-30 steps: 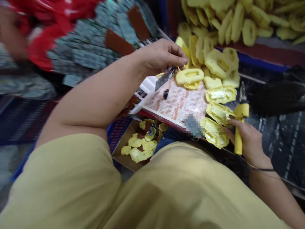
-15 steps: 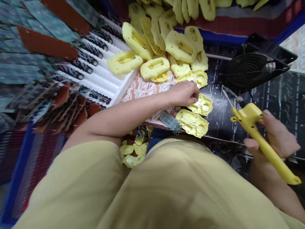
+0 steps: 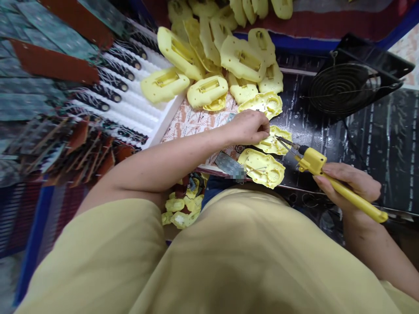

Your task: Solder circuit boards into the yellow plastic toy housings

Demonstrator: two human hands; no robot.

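My right hand (image 3: 355, 183) is wrapped round a yellow soldering iron (image 3: 340, 187). Its thin metal tip points left and reaches over the middle yellow plastic shell (image 3: 278, 141). At that shell's left side is my left hand (image 3: 250, 126), fingers closed in a pinch; whatever they hold is hidden. Nearer to me lies another open shell (image 3: 265, 168) with thin wires inside. A third open shell (image 3: 263, 104) sits just beyond my left hand. A grey flat piece (image 3: 229, 165) rests on the patterned board (image 3: 186, 115), touching the nearest shell.
Several yellow covers (image 3: 244, 59) are heaped at the back. A black fan (image 3: 343, 89) stands back right. To the left, green circuit boards with wired black parts lie along a white ridged tray (image 3: 157, 104). Below the table edge is a box holding yellow pieces (image 3: 183, 209).
My right hand has brought the soldering iron left, from beside the table to the middle shell. My left hand went from the back covers to that shell. The view has turned rightward.
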